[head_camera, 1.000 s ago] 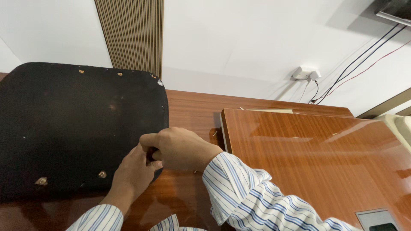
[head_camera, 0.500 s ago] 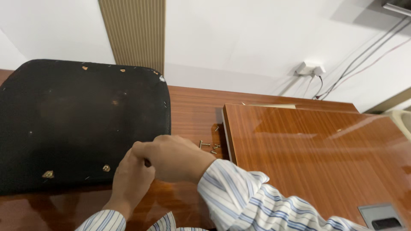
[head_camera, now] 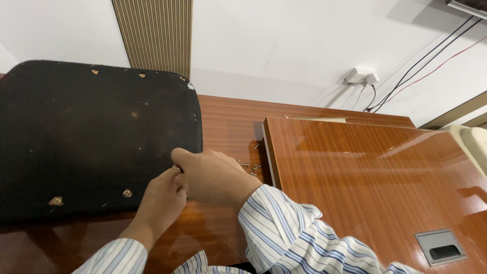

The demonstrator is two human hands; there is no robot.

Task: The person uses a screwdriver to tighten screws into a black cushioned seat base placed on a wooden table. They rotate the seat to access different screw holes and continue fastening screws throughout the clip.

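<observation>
Right hand point(head_camera: 213, 177): it lies knuckles up at the near right edge of the black board point(head_camera: 91, 137). The fingers are curled down and in. I cannot tell what they hold, because the back of the hand hides it.
Left hand point(head_camera: 162, 200): it sits just under the right hand and touches it. The fingers are bent up toward the same spot. Their tips are hidden, so I cannot tell if they pinch anything.
Sleeves: both arms wear a white shirt with blue stripes.
Black board: flat, dark, with round corners. It lies on the brown wooden table point(head_camera: 228, 116), left of the hands.
Screws point(head_camera: 251, 167): a few small ones lie loose on the table, just right of the right hand.
Wooden panel point(head_camera: 375, 187): shiny, brown, to the right of the screws.
Wall socket point(head_camera: 361, 76): white, on the wall, with wires going up.
</observation>
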